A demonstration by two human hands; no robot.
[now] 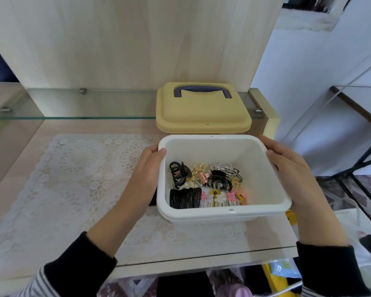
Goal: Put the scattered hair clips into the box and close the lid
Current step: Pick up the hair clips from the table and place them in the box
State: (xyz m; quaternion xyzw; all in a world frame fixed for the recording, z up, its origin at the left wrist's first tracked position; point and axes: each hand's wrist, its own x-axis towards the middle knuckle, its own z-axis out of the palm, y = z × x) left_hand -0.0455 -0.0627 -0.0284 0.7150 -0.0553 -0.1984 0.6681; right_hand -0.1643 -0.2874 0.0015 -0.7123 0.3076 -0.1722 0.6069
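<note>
Desk (137,127): carries the box on a lace mat (73,179).
Box (223,213): white and open, probably being steadied for closing.
Lid (201,116): yellow with a dark handle, lying just behind the box.
Hands: left hand (144,181) and right hand (291,174) grip opposite walls of the box, thumbs on the rim.
Hair clips (208,185): black, gold, silver and pink ones heaped on the box's floor.

Pale wooden tabletop (77,126), white lace mat (73,181)
</note>
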